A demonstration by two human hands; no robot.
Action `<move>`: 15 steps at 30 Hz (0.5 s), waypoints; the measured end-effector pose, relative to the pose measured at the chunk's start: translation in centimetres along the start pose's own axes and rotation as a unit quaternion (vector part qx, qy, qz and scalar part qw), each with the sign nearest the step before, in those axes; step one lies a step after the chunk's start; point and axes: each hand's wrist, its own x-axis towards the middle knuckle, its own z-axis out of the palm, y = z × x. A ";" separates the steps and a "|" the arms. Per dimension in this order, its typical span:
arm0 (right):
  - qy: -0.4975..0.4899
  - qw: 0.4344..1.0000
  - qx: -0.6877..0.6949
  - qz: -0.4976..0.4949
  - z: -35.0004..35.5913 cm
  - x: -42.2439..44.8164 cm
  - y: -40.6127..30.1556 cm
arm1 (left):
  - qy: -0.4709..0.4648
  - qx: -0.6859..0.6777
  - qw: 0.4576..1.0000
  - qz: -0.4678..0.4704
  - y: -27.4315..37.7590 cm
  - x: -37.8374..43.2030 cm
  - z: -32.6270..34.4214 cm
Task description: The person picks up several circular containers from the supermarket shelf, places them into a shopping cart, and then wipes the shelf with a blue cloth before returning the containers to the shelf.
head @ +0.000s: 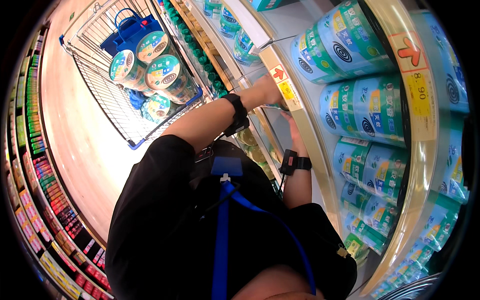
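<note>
My left hand (268, 89) reaches across to a shelf below the price rail (305, 129), and the rail hides its fingertips. My right hand (293, 126) is just under it, its fingers partly behind the same rail. Between the two hands a small part of a dark, rounded item (284, 106) shows; whether either hand grips it I cannot tell. Stacked teal-and-blue tubs of mosquito coils (363, 108) lie on the shelf right of my hands. At the upper left, a wire shopping cart (101, 112) holds several similar tubs (162, 71) and a blue handbag (138, 28).
Gold-edged shelves (423, 157) curve along the right, with wrapped tubs (435, 221) beyond. Green-capped bottles (198, 56) line a lower shelf beside the cart. Across the pale aisle floor (71, 123) stands a long shelf of packaged goods (48, 168). A cable hangs at each wrist device.
</note>
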 end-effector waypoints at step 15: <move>-0.073 0.995 -0.063 0.039 0.5 0.0 0.2 | 0.040 -0.166 0.916 -0.363 -3.7 -6.3 -1.2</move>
